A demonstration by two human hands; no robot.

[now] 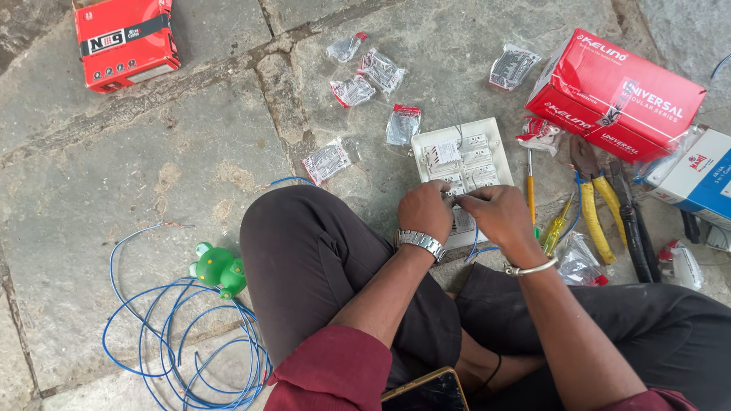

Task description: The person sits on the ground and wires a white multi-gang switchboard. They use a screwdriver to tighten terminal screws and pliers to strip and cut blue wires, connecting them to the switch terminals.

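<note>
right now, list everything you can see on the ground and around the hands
switch plate: one, white, on the stone floor in front of the knees, under both hands
plastic packets: about seven, clear with red, scattered beyond the plate
red boxes: two, one far left, one right of the plate
blue and white box: one, right edge
pliers: one, yellow handles, right of the plate
screwdrivers: two, yellow, beside the pliers
wire coil: one, blue, lower left
green toy: one, by the coil
left hand: wristwatch, fingers on the plate
right hand: metal bangle, pinching at the plate
</note>
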